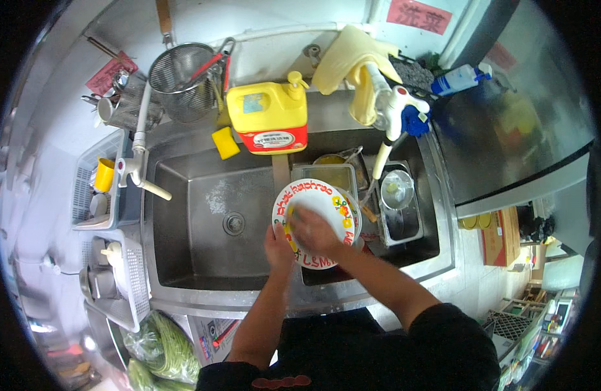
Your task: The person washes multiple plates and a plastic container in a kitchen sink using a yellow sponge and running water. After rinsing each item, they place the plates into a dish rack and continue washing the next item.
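Note:
My left hand (pixel 279 244) grips the left rim of a round white plate (pixel 325 195) with red lettering and yellow flowers printed around its edge. The plate is held over the divider and the right basin. Motion blurs my right hand (pixel 312 229), which presses on the plate's inner face. At its fingertips a yellow-green strip shows, apparently a sponge (pixel 291 215), mostly covered by the fingers. Beneath and behind the plate, a clear plastic container (pixel 330 170) and the edge of another dish are partly hidden in the right basin (pixel 430 234).
A yellow detergent jug (pixel 266 110) and yellow sponge (pixel 226 143) stand behind the left basin (pixel 217 264). Taps (pixel 132 168) (pixel 395 110) reach over both basins. A metal pan (pixel 403 237) holds a bowl (pixel 397 189). Baskets (pixel 134 288) line the left; bagged green vegetables (pixel 164 347) lie below.

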{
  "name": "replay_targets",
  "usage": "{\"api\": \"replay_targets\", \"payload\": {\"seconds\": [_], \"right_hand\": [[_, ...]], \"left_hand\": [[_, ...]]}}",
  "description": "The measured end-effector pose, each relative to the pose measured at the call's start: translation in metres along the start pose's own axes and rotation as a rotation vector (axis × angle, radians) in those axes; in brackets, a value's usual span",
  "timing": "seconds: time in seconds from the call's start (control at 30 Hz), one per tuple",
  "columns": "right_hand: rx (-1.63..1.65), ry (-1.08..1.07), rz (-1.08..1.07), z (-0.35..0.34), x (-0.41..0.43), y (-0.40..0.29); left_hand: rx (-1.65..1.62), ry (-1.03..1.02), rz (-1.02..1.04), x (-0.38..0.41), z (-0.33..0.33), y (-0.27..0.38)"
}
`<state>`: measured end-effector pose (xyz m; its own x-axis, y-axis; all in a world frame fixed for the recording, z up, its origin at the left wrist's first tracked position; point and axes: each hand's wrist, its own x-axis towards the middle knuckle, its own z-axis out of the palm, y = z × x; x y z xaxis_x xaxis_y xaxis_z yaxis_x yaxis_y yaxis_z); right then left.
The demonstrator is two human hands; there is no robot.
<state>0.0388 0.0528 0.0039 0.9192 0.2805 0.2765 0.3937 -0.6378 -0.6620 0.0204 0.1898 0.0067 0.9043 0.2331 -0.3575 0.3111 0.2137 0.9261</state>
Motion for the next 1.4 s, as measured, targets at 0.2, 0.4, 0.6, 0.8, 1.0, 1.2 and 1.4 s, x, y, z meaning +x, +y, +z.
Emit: {"api": "replay_targets", "payload": {"seconds": [0.2, 0.4, 0.6, 0.8, 1.0, 1.2, 1.4], "right_hand": [[-0.312, 0.037, 0.153, -0.005, -0.037, 0.068], [0.037, 0.287, 0.161, 0.01, 0.002, -0.008], [0.076, -0.013, 0.837, -0.061, -0.002, 0.147], [1.514, 0.848, 0.96, -0.028, -0.059, 0.066], [1.011, 0.931, 0.88, -0.063, -0.131, 0.112], [-0.189, 0.414, 0.416, -0.16, -0.178, 0.08], [-0.304, -0.021, -0.061, -0.186, -0.161, 0.054]], "left_hand": [[0.221, 0.034, 0.135, 0.014, 0.008, 0.009], [0.415, -0.018, 0.298, -0.01, 0.021, -0.001], [0.06, -0.049, 0.114, 0.0, 0.038, 0.012], [-0.254, 0.096, 0.109, 0.016, 0.112, -0.048], [-0.318, -0.253, -0.286, -0.018, 0.156, -0.147], [-0.361, -0.523, -0.821, -0.011, 0.22, -0.028], [-0.318, -0.768, -0.807, -0.017, 0.216, -0.022]]}}
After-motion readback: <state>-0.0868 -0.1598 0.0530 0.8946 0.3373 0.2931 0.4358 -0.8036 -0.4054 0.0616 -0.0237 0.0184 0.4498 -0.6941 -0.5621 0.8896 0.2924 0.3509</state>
